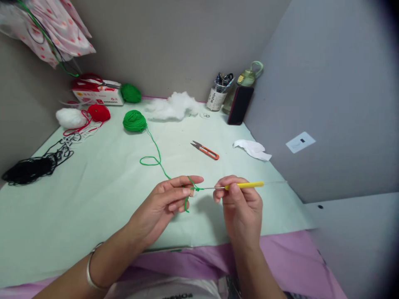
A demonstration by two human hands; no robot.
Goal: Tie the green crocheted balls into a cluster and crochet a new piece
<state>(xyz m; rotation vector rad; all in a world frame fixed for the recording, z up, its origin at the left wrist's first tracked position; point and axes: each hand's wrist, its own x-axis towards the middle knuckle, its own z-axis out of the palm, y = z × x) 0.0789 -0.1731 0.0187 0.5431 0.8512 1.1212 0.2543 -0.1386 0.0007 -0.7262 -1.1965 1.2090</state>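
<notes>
My left hand (168,201) pinches a green yarn strand (156,155) between thumb and fingers, the strand looped over the index finger. My right hand (240,203) is closed on a crochet hook with a yellow handle (245,185); its metal tip meets the yarn at my left fingertips. The strand runs back across the pale green table cover (93,187) to a green yarn ball (134,121).
Orange thread snips (205,150) and a crumpled white tissue (252,149) lie beyond my hands. At the back are white stuffing (174,106), a second green ball (131,93), red yarn (99,112), white yarn (71,118), a tangle of black yarn (31,168), a box (98,93), a pen jar (218,93), a phone (240,106) and a bottle (249,77).
</notes>
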